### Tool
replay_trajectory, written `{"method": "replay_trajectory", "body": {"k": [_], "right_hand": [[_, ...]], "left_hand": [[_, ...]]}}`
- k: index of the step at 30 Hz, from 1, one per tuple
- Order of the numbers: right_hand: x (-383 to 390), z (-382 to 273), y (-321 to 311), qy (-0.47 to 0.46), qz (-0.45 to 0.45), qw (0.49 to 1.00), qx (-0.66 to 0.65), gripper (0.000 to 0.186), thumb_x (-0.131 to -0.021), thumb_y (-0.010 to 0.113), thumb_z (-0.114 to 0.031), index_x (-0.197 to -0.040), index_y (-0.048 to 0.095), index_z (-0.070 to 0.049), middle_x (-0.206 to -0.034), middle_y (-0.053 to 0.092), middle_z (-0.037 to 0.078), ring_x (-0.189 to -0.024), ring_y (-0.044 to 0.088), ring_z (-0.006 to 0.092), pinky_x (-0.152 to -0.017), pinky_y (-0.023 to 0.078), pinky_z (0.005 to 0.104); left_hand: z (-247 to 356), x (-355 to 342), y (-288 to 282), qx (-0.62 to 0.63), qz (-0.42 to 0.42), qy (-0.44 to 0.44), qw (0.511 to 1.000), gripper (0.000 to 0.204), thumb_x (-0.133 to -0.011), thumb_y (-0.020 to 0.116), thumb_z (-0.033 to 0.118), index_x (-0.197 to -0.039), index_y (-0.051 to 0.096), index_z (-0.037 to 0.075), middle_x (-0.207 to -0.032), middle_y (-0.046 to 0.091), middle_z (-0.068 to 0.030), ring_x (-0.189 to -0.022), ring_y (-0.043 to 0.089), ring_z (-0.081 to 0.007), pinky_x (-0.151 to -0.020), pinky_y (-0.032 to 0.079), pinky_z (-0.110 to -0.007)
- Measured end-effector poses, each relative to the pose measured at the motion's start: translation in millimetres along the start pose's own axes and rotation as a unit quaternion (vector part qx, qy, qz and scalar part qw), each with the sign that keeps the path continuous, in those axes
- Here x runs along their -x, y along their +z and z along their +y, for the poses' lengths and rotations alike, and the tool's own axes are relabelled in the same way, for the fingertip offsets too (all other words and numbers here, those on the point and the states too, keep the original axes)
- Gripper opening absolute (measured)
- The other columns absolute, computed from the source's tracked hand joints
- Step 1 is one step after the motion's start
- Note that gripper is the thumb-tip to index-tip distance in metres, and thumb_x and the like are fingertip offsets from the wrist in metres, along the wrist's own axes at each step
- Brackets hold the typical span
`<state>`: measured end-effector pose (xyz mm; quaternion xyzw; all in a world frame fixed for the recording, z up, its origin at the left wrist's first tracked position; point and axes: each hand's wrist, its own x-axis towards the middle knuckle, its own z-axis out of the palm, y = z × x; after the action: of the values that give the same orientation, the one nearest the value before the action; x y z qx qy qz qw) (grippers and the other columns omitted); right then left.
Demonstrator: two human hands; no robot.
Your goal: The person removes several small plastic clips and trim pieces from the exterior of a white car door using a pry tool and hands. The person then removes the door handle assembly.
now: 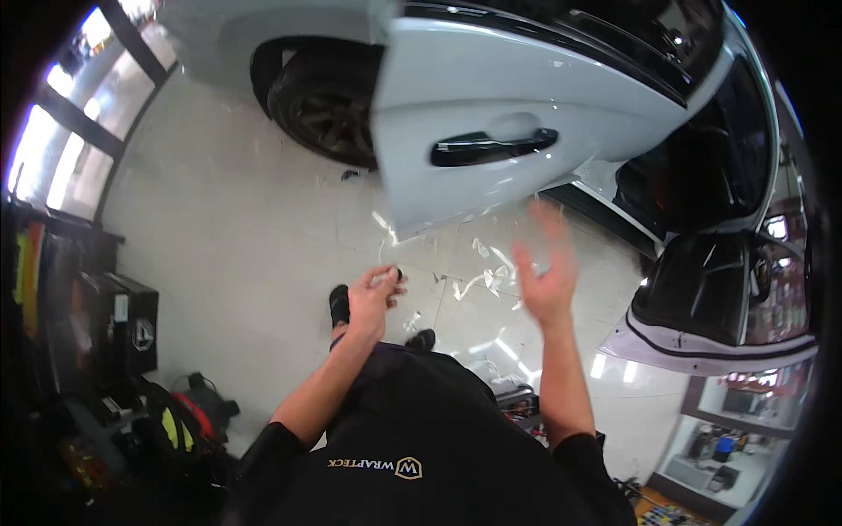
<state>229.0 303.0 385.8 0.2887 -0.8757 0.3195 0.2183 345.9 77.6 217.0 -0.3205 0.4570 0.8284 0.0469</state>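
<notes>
In front of my waist, my left hand [372,302] is closed, thumb against the curled fingers. Something small and dark shows at its fingertips, too little of it visible to name. My right hand [548,276] is raised to the right, blurred by motion, with its fingers apart and nothing in them. Just beyond both hands an open pale grey car door [491,79] hangs over the floor, and neither hand touches it. Its door handle [495,147] sits in a dark recess, nearer to my right hand.
White scraps [493,279] litter the tiled floor [263,219] below the door. A front wheel [329,114] stands beyond it, and another open door [702,298] juts in at the right. Black boxes [132,320] and bags [189,412] line the left; a shelf unit [719,447] stands lower right.
</notes>
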Motion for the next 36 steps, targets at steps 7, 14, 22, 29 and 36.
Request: {"method": "replay_trajectory", "body": {"k": [7,14,22,29,36], "right_hand": [[-100,26,82,0.093,0.071,0.993,-0.006,0.017,-0.103,0.056,-0.011,-0.103,0.065,0.004,-0.093,0.066,0.007,-0.085,0.058,0.0126,-0.081,0.048,0.0261],[-102,47,111,0.095,0.135,0.984,-0.062,0.028,-0.103,0.055,-0.017,-0.119,0.056,0.007,-0.11,0.065,0.01,-0.1,0.061,0.0155,-0.089,0.047,0.0275],[-66,76,126,0.053,0.188,0.978,-0.066,0.031,-0.096,0.063,-0.018,-0.114,0.059,0.007,-0.109,0.065,0.015,-0.095,0.065,0.0234,-0.084,0.053,0.0349],[-67,72,134,0.055,0.2,0.977,-0.04,0.03,-0.095,0.062,-0.018,-0.112,0.059,0.007,-0.108,0.065,0.015,-0.095,0.064,0.0247,-0.084,0.052,0.036],[-72,59,129,0.067,0.228,0.971,-0.015,0.029,-0.095,0.061,-0.018,-0.11,0.059,0.006,-0.106,0.064,0.015,-0.095,0.063,0.026,-0.084,0.051,0.0371]], "left_hand": [[79,-91,-38,0.067,-0.108,0.116,0.985,0.022,-0.094,0.07,0.008,-0.112,0.066,-0.003,-0.1,0.073,-0.011,-0.093,0.069,-0.0167,-0.077,0.054,-0.028],[130,-168,7,0.026,-0.343,0.131,0.93,0.019,-0.085,0.079,0.007,-0.102,0.073,0.002,-0.091,0.07,-0.0024,-0.081,0.063,-0.0086,-0.074,0.051,-0.024],[190,-150,41,0.055,-0.429,0.189,0.882,0.027,-0.075,0.088,0.008,-0.097,0.073,0.005,-0.082,0.062,0.0035,-0.077,0.056,-0.0054,-0.069,0.045,-0.023],[234,-173,45,-0.122,-0.465,0.105,0.87,0.057,-0.058,0.097,0.016,-0.09,0.051,0.005,-0.071,0.05,-0.0006,-0.069,0.045,-0.0124,-0.063,0.04,-0.03],[269,-171,54,-0.253,-0.491,0.107,0.827,0.045,-0.061,0.091,0.002,-0.086,0.053,0.003,-0.072,0.05,-0.0004,-0.067,0.048,-0.0081,-0.059,0.041,-0.026]]}}
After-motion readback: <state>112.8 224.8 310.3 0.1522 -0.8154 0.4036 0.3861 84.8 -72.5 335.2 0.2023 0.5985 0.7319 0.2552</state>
